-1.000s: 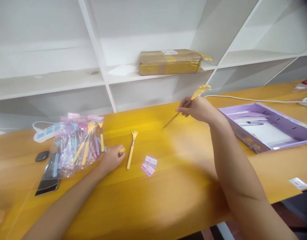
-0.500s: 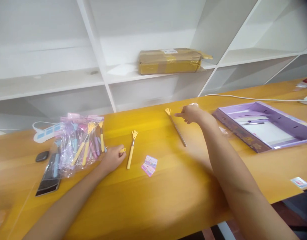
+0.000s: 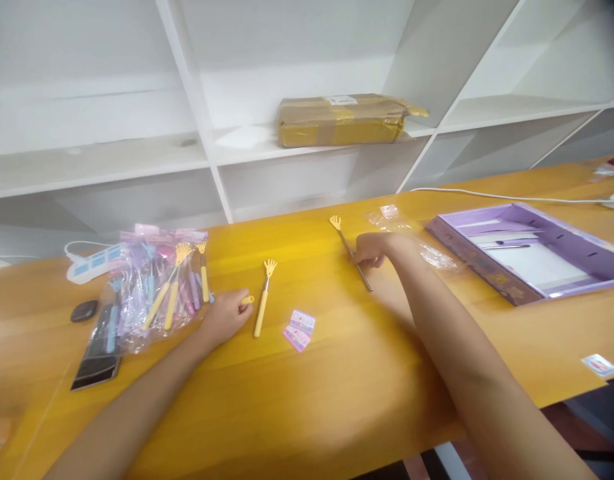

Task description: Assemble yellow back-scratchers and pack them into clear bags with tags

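Wooden table (image 3: pixel 287 407), near edge running up to the right. A small printed card (image 3: pixel 600 365) lies by that edge, right side.

Near left: dark phone (image 3: pixel 95 375), partly under a heap of clear plastic packets (image 3: pixel 137 317) with blue, pink, purple and yellow hand-headed sticks in them. Small black case (image 3: pixel 84 311) left of the heap.

Two pink-and-white cards (image 3: pixel 300 331) overlap near the middle. Just left and a little farther, a yellow-handled scratcher (image 3: pixel 261 310) lies flat, its hand-shaped head pointing far.

Left hand (image 3: pixel 227 316) beside the heap, fingers closed around a yellow tube (image 3: pixel 247 300); the tube's open end shows at the thumb side.

Power strip (image 3: pixel 94 265) just beyond the heap, left.

Right hand (image 3: pixel 371 249), right of middle, is bent down with its fingertips at a bare-rod scratcher (image 3: pixel 347 244). That lies slantwise, yellow head far and left, rod end near and right. Cannot tell if the fingers pinch the rod or merely touch it.

Clear wrappers (image 3: pixel 438 257) beyond the right wrist; purple open box (image 3: pixel 507 283) farther right, a slim dark stick inside.

Farthest: taped carton (image 3: pixel 341 123) on a white shelf (image 3: pixel 237 155).
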### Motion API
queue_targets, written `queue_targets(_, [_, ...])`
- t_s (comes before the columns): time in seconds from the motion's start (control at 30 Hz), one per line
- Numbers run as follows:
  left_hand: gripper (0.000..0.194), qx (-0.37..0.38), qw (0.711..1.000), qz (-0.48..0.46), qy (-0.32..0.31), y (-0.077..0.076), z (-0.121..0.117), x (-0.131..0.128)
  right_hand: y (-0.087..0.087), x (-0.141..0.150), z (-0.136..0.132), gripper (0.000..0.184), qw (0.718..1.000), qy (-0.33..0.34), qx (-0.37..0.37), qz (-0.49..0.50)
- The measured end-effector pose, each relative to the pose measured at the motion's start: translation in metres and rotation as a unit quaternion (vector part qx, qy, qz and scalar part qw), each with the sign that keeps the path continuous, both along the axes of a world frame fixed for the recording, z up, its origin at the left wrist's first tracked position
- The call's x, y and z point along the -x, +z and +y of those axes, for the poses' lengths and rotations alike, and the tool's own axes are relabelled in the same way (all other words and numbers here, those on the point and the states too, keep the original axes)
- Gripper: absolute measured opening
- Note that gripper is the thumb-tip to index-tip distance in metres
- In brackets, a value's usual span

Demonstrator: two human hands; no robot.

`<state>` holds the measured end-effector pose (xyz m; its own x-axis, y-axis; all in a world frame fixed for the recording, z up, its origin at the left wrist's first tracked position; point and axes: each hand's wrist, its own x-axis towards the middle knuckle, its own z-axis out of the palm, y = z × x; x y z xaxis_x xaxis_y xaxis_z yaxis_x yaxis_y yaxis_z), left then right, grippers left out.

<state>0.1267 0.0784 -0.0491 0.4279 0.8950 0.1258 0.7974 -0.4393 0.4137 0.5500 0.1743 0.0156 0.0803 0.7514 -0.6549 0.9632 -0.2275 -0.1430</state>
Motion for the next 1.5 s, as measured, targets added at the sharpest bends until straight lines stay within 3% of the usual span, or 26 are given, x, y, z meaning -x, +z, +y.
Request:
queue_targets(0.1, [0.030, 0.001, 1.000, 0.002, -0.002, -0.001, 0.000, 0.000, -0.007, -0.007, 0.007, 0.041, 0.999, 0.005, -0.051, -0.015])
queue_targets(0.17, [0.029, 0.002, 1.000, 0.002, -0.006, -0.002, 0.001, 0.001, -0.014, -0.010, 0.014, 0.040, 0.985, 0.012, -0.167, -0.029])
queue_targets(0.27, [0.028, 0.003, 1.000, 0.000, -0.012, -0.003, 0.001, 0.002, -0.030, -0.010, 0.025, 0.043, 0.941, 0.030, -0.336, -0.028])
queue_targets(0.47, [0.029, 0.010, 1.000, -0.004, -0.016, -0.003, 0.001, 0.001, -0.059, -0.014, 0.034, 0.061, 0.893, 0.091, -0.440, 0.033])
queue_targets(0.53, [0.028, 0.012, 1.000, -0.019, -0.009, -0.002, 0.000, 0.001, -0.057, -0.015, 0.034, 0.061, 0.881, 0.079, -0.464, 0.042])
queue_targets(0.63, [0.011, 0.008, 0.996, -0.086, 0.009, 0.001, 0.000, 0.003, -0.039, -0.002, 0.029, 0.048, 0.855, 0.054, -0.511, 0.065])
queue_targets(0.67, [0.004, 0.012, 0.992, -0.122, 0.011, 0.002, 0.000, 0.003, -0.030, 0.008, 0.025, 0.042, 0.850, 0.061, -0.516, 0.089])
queue_targets(0.73, [0.015, 0.044, 0.976, -0.213, 0.005, 0.004, 0.000, 0.003, -0.012, 0.036, 0.013, 0.030, 0.850, 0.105, -0.491, 0.158])
queue_targets(0.87, [0.026, 0.204, 0.898, -0.388, -0.039, 0.006, -0.003, -0.005, 0.008, 0.113, -0.032, 0.020, 0.836, 0.226, -0.381, 0.322])
queue_targets(0.97, [0.036, 0.291, 0.852, -0.428, -0.075, 0.006, -0.011, -0.013, 0.001, 0.166, -0.066, 0.026, 0.814, 0.259, -0.280, 0.437])
queue_targets(1.07, [0.035, 0.314, 0.854, -0.405, -0.089, 0.005, -0.019, -0.015, -0.014, 0.193, -0.081, 0.023, 0.802, 0.204, -0.199, 0.525])
queue_targets(1.17, [0.033, 0.241, 0.911, -0.324, -0.077, 0.004, -0.023, -0.012, -0.023, 0.194, -0.073, 0.031, 0.798, 0.104, -0.122, 0.581])
queue_targets(1.27, [0.026, 0.055, 0.979, -0.186, -0.061, 0.003, -0.022, -0.008, -0.019, 0.177, -0.054, 0.026, 0.801, 0.038, -0.089, 0.591])
queue_targets(1.33, [0.017, -0.055, 0.991, -0.103, -0.063, 0.001, -0.020, -0.008, -0.016, 0.162, -0.040, 0.024, 0.844, 0.022, -0.129, 0.520])
queue_targets(1.4, [0.019, -0.120, 0.991, -0.048, -0.041, -0.001, -0.018, -0.010, -0.015, 0.148, -0.029, 0.026, 0.902, 0.030, -0.217, 0.373])
queue_targets(1.5, [0.039, -0.165, 0.986, 0.005, 0.034, -0.005, -0.014, -0.011, -0.022, 0.134, -0.018, 0.025, 0.925, 0.038, -0.316, 0.207])
